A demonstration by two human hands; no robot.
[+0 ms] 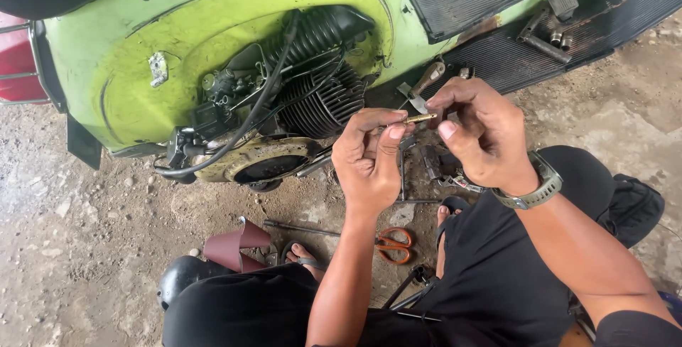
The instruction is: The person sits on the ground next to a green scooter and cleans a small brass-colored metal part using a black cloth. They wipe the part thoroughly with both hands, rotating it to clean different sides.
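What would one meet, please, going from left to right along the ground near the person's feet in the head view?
Dark red folded sheet → thin metal rod → orange-handled scissors.

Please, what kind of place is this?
Probably a small repair workshop or yard: a green scooter lies with its engine exposed, and orange-handled scissors and metal tools lie on the rough concrete ground.
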